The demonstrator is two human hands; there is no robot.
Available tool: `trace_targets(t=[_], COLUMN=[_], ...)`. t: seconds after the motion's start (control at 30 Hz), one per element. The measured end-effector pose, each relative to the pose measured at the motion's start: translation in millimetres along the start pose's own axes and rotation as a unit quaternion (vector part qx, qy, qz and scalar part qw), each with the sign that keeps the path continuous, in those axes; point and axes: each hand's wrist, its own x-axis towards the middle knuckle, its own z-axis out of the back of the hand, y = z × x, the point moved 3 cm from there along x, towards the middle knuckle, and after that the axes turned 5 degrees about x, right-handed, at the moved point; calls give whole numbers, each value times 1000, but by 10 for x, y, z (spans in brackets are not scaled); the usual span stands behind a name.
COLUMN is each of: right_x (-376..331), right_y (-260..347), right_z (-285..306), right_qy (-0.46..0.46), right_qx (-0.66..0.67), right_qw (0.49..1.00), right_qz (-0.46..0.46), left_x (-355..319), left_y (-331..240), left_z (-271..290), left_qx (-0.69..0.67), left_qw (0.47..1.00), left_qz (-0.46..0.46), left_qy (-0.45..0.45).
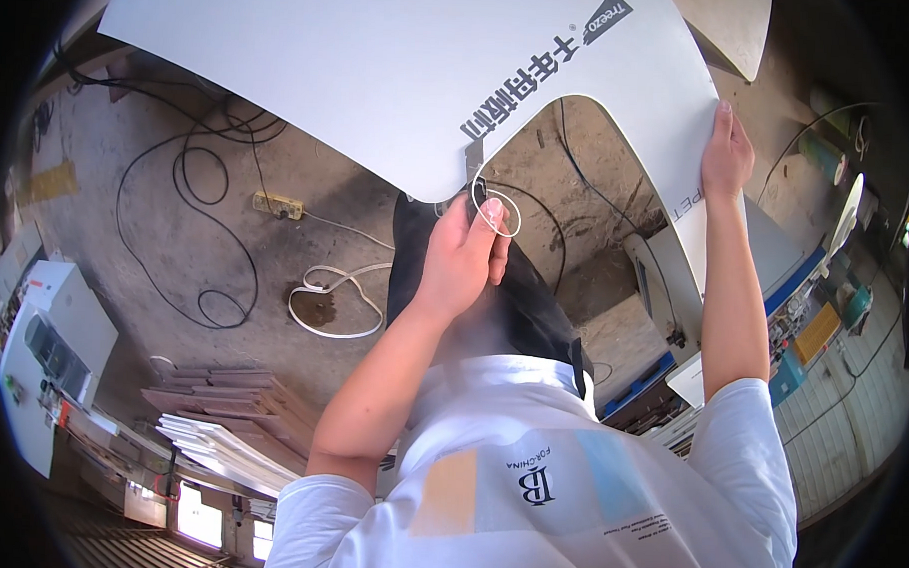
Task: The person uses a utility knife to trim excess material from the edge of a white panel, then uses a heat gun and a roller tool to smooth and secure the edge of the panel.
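White panel (362, 75) between half-curled right hand's (727, 158) fingers

Hands (457, 259): two. Held white panel (362, 70): one. Grey tool (473, 158): one. Curled white strip (519, 218): one. Yellow power strip (277, 206): one. Stacked boards (215, 396): several, exact count unclear.

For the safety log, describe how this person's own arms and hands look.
The left hand and right hand are bare, with no gloves or bracelets visible. The left sleeve and right sleeve are short, loose and white, leaving both forearms uncovered.
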Motion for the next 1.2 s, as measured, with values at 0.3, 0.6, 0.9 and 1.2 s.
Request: trace_targets(t=[0.3, 0.6, 0.9, 1.2], right_x=[-30, -45, -48, -62], right_y=[25, 10, 33, 27], right_z=[-1, -2, 17, 23], right_qy=[-17, -11, -5, 4], right_qx=[21, 33, 38, 38], right_qw=[999, 999, 999, 999], right_qz=[21, 12, 5, 6], left_x=[137, 264, 423, 494], left_y=[-119, -273, -395, -436], left_z=[-158, -283, -375, -410], left_qx=[13, 36, 55, 63], left_qw=[1000, 999, 998, 997], left_qz=[-17, -28, -24, -14], left_qy=[6, 13, 25, 39])
